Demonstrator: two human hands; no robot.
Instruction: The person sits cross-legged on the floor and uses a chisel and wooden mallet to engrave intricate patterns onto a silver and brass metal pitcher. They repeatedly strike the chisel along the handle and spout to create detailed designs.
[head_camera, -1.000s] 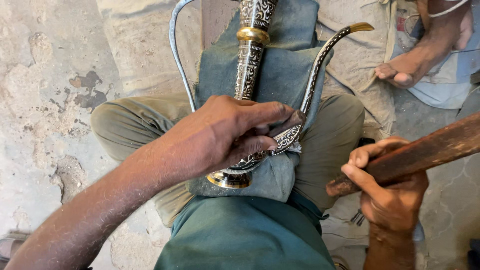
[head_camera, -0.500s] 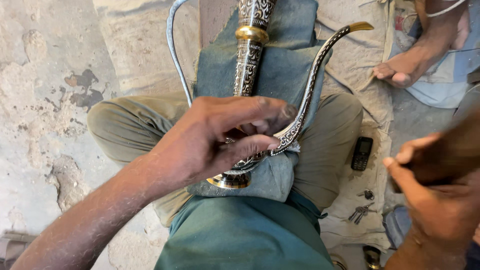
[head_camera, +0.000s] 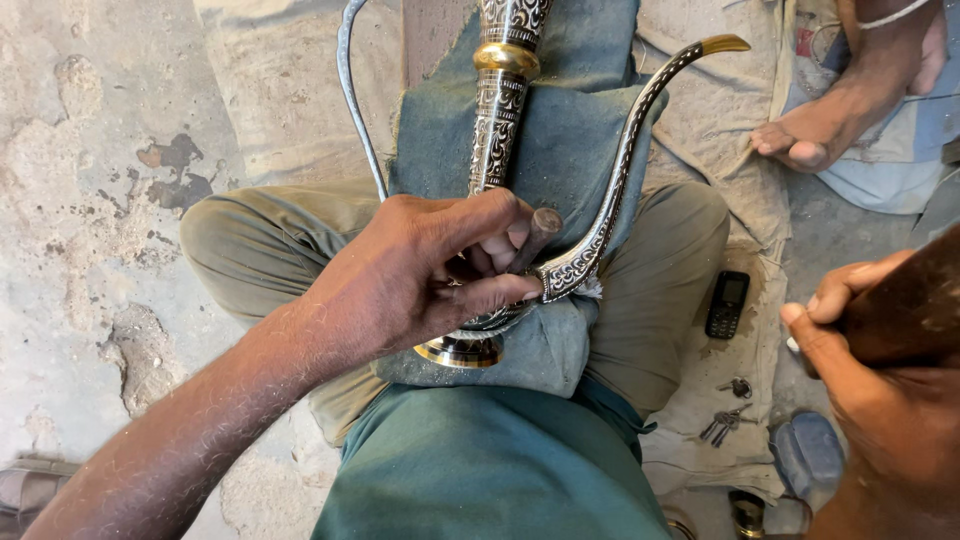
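Note:
An ornate silver-and-gold metal ewer (head_camera: 497, 110) lies on a blue-grey cloth (head_camera: 570, 140) across my lap. Its long curved spout (head_camera: 625, 170) ends in a gold tip and its thin handle (head_camera: 352, 110) arcs to the left. My left hand (head_camera: 420, 280) rests over the ewer's body near the spout's base and pinches a short metal punch (head_camera: 540, 230) against it. My right hand (head_camera: 880, 400) is raised at the right edge, gripping a dark wooden mallet handle (head_camera: 900, 310).
A black mobile phone (head_camera: 727, 304) and a bunch of keys (head_camera: 728, 418) lie on the beige cloth beside my right leg. Another person's bare foot (head_camera: 830, 120) rests at the upper right. Rough, cracked concrete floor (head_camera: 90, 220) lies to the left.
My right hand with the wooden handle has moved right and down out of the middle, uncovering the phone and keys. My left hand has shifted its fingers, and the punch now shows.

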